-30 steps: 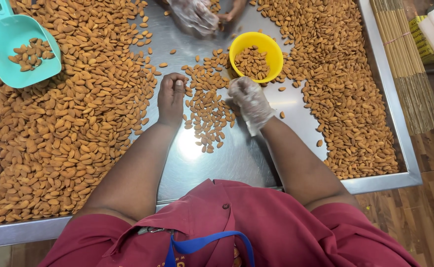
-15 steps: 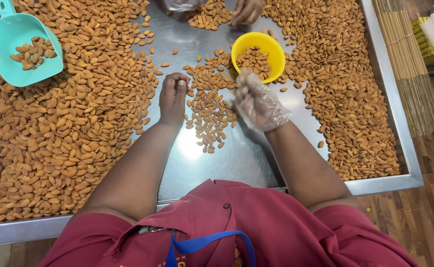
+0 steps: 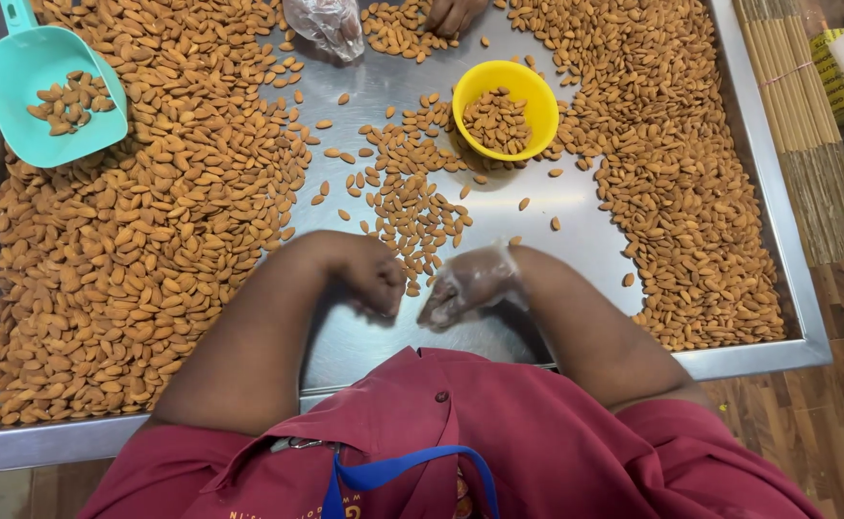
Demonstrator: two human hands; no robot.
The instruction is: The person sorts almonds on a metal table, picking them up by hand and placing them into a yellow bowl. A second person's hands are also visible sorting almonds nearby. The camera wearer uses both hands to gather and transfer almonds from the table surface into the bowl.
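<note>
As hands curl | almonds [image 3: 412, 216] strip runs toward bowl [image 3: 537, 91]

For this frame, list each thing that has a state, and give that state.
Left hand: bare, curled, pulled in near the body, above bare tray.
Right hand: in a clear glove, curled, close to left hand.
Yellow bowl: upright, partly filled with almonds.
Teal scoop: lying on the almond heap, a few almonds inside.
Steel tray: almonds heaped left and right, bare in the middle.
</note>
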